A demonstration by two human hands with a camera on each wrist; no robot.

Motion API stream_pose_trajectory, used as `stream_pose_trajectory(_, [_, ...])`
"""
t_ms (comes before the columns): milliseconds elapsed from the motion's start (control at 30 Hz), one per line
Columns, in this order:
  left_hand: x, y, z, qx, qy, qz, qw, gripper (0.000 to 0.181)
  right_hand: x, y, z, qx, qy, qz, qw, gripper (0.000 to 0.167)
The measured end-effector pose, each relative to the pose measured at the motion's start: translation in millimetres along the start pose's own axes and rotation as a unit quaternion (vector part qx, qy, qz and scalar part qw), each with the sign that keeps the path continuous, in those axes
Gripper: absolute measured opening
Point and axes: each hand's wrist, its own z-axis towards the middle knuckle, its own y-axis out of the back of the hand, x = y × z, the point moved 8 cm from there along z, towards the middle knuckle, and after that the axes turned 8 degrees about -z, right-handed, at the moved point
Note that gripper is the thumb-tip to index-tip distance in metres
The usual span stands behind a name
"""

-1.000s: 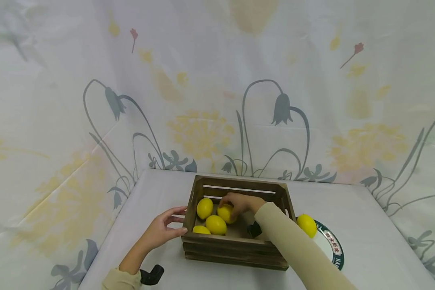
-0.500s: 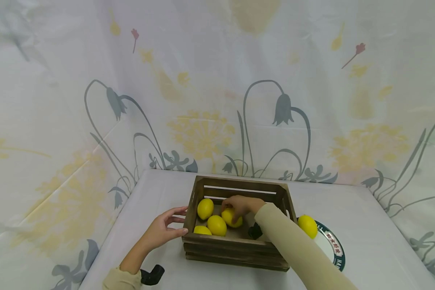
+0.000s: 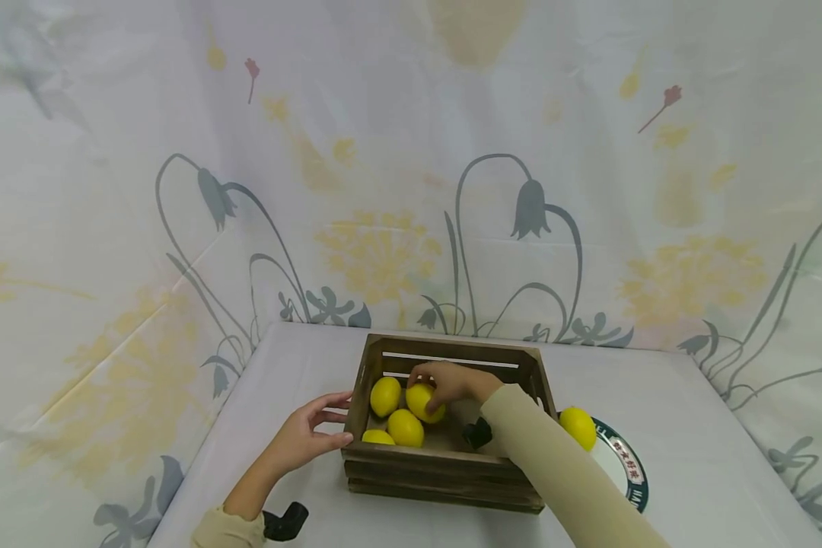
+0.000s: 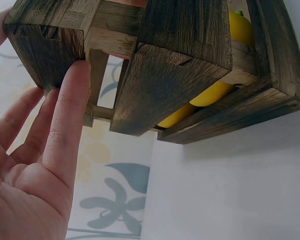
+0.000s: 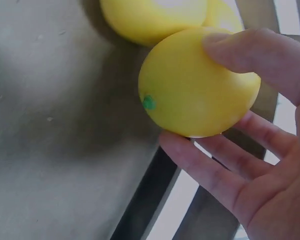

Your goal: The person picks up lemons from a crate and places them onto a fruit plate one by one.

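A dark wooden slatted crate (image 3: 445, 473) stands on the table with several yellow lemons in its left half. My right hand (image 3: 452, 380) reaches inside and holds one lemon (image 3: 421, 401) between thumb and fingers. Seen from the right wrist, this lemon (image 5: 192, 87) has a green tip and lies against another lemon (image 5: 150, 17). My left hand (image 3: 306, 432) touches the crate's left end with its fingers fairly straight, the thumb by the front corner. In the left wrist view, a fingertip of my left hand (image 4: 40, 155) meets the crate's wood (image 4: 175, 85).
Right of the crate lies a round plate (image 3: 638, 479) with a green, lettered rim. One more lemon (image 3: 578, 428) rests at its left edge, close to the crate. Flower-printed cloth (image 3: 411, 190) hangs behind the white table (image 3: 712, 457).
The lemon in my right hand shifted slightly right, then back left and a little away from me, near the other lemons. My left hand has stayed at the crate's end.
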Motion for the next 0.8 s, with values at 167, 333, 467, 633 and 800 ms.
stream_pose_trajectory(167, [-0.4, -0.4, -0.5, 0.000, 0.002, 0.001, 1.0000, 0.060, 10, 8, -2.3, -0.023, 0.015, 0.017, 0.9995, 0.044])
stream_pose_trajectory(333, [0.6, -0.1, -0.3, 0.001, -0.001, 0.002, 1.0000, 0.060, 17, 15, -5.5, -0.043, 0.022, 0.054, 0.9974, 0.045])
stream_pose_trajectory(467, [-0.1, -0.6, -0.5, 0.003, -0.003, 0.000, 1.0000, 0.059, 19, 21, -8.7, -0.067, 0.038, 0.081, 0.9938, 0.044])
stream_pose_trajectory(633, [-0.8, -0.2, -0.8, 0.000, -0.001, 0.004, 1.0000, 0.060, 20, 31, -12.3, -0.100, 0.053, 0.123, 0.9858, 0.046])
stream_pose_trajectory(800, [-0.5, 0.5, -1.6, -0.002, 0.001, 0.000, 1.0000, 0.061, 23, 41, -17.3, -0.127, 0.056, 0.179, 0.9740, 0.049])
